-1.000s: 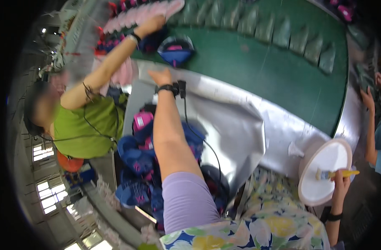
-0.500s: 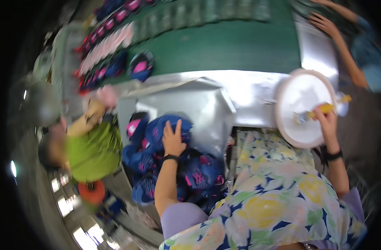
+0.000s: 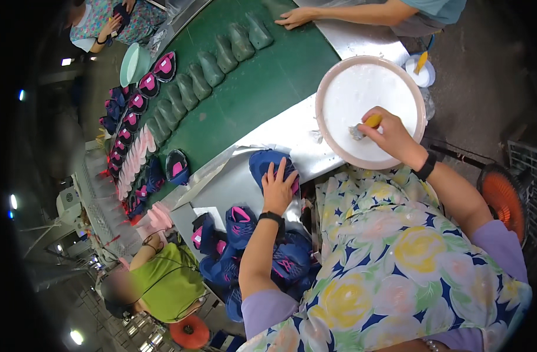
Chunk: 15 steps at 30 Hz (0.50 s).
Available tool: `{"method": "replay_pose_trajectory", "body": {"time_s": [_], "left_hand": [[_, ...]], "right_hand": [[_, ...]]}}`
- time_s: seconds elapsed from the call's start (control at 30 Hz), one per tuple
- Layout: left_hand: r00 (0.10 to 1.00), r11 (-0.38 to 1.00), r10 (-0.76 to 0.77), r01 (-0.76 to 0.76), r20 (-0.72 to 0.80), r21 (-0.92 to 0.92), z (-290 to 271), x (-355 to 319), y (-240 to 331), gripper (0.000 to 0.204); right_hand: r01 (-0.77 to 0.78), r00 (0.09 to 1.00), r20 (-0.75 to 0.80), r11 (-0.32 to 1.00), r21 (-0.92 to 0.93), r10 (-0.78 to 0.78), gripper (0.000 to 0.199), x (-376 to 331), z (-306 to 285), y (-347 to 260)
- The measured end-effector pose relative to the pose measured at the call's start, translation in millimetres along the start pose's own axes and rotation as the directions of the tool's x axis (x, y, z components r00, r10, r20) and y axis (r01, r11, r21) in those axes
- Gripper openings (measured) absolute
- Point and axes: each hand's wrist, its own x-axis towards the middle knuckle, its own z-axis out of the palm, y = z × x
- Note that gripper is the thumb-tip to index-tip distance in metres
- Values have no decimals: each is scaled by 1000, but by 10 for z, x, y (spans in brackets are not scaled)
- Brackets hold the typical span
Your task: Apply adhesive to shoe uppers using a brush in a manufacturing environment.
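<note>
My left hand [image 3: 277, 190] grips a navy-blue shoe upper [image 3: 262, 161] with pink details, fingers spread over its top, above the grey metal tray [image 3: 221, 188]. More blue and pink shoe uppers [image 3: 292, 261] lie heaped beside my left forearm. My right hand [image 3: 394, 138] pinches a brush by its yellow handle [image 3: 373, 121]. The brush's pale bristles are down at the white liquid [image 3: 368, 85] in a wide round basin with a beige rim [image 3: 322, 105].
A green belt [image 3: 262, 88] carries rows of dark green shoe lasts [image 3: 211, 69], pinkish insoles [image 3: 138, 155] and shoe uppers [image 3: 137, 104]. A small white tub [image 3: 424, 73] holds another yellow-handled brush. Co-workers include one in a green shirt [image 3: 169, 281]; another's hand [image 3: 295, 17] reaches over the belt. An orange fan [image 3: 503, 199] stands right.
The view has turned. My left hand has brought a shoe upper away from the heap toward the basin. My right hand still holds the brush at the basin.
</note>
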Motion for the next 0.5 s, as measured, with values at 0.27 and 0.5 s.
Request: {"method": "replay_pose_trajectory", "body": {"time_s": [0.27, 0.5], "left_hand": [[835, 673, -544, 377, -80, -637, -784, 50, -772, 30], [977, 225, -205, -12, -59, -974, -1406, 299, -866, 65]], "right_hand": [[393, 894, 325, 888, -238, -308, 17, 118, -63, 389], [142, 988, 42, 986, 83, -146, 21, 399, -672, 142]]}}
